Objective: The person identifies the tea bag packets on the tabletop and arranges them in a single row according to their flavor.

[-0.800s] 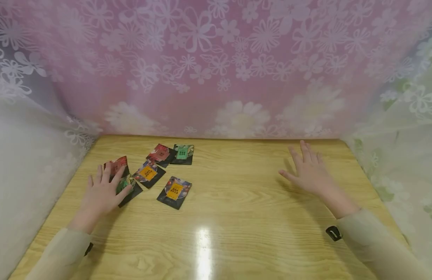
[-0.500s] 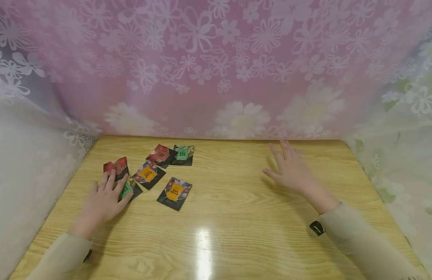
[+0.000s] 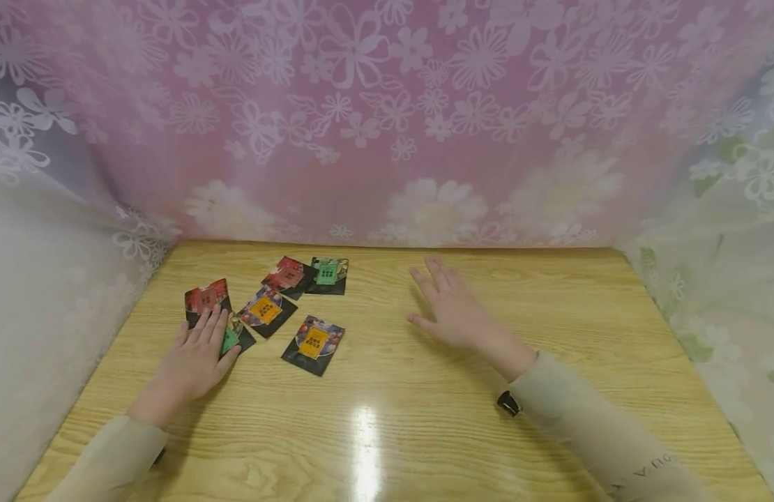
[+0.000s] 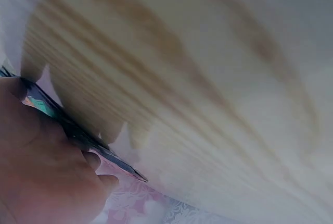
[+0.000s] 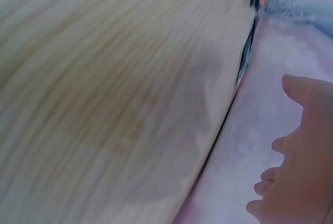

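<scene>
My left hand [image 3: 195, 359] lies with its fingers straight over a green-labelled packet [image 3: 238, 340], covering part of it. Its fingertips reach the lower edge of a red-labelled packet [image 3: 206, 300]. In the left wrist view the packet's dark edge [image 4: 78, 130] runs along beneath the fingers. Over the middle of the table, my right hand [image 3: 456, 314] has its fingers spread and holds nothing. Nearest to it is a flat packet with an orange label [image 3: 314, 345]. The right wrist view shows the right hand's shadow on the wood below it.
Behind, a second orange-labelled packet [image 3: 266, 312], a red one [image 3: 289, 277] and a green one [image 3: 328, 276] lie close together, some overlapping. The wooden table [image 3: 425, 425] is bounded at the back by a pink floral curtain [image 3: 337, 174]. Pale cloth hangs at both sides.
My right hand has moved left across the table, from the right side towards the middle. My left hand has lowered slightly and its fingers have drawn closer together. The packets have stayed put.
</scene>
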### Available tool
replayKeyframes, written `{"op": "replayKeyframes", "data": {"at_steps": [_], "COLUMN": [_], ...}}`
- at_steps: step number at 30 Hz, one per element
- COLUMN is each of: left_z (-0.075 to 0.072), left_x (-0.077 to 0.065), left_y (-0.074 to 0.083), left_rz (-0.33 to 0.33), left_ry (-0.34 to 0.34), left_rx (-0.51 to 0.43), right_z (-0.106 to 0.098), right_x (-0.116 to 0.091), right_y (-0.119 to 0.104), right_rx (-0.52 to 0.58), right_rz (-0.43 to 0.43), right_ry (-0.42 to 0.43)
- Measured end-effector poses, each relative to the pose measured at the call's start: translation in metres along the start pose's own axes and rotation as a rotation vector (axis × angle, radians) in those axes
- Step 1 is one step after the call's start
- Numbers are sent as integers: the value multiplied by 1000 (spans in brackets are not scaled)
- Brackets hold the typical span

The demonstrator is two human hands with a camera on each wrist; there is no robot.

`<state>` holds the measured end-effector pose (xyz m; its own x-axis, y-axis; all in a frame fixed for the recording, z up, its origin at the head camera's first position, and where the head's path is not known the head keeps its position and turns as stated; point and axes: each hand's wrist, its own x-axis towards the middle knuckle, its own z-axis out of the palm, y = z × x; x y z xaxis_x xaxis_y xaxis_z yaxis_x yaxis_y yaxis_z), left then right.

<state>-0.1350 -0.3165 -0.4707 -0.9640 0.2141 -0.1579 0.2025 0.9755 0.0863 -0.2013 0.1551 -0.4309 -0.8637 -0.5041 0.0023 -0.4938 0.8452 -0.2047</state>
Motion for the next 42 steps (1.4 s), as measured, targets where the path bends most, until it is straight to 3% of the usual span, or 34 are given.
{"op": "replayKeyframes", "data": {"at_steps": [13, 23, 32, 42], "left_z": [2, 2, 2, 3], "left_x": [-1, -7, -7, -4], "left_y": [5, 4, 4, 5], "left_rz": [7, 9, 14, 24], "left_ry": [19, 68, 34, 54], "left_rx": [26, 12, 18, 4], "right_z": [13, 38, 46, 47], "right_x": [31, 53, 54, 51], "right_y": [-79, -122, -146, -148], "right_rx": [8, -68, -150, -271], "right_rz": [-131, -204, -260, -292], "right_ry": [-96, -125, -232, -283]}}
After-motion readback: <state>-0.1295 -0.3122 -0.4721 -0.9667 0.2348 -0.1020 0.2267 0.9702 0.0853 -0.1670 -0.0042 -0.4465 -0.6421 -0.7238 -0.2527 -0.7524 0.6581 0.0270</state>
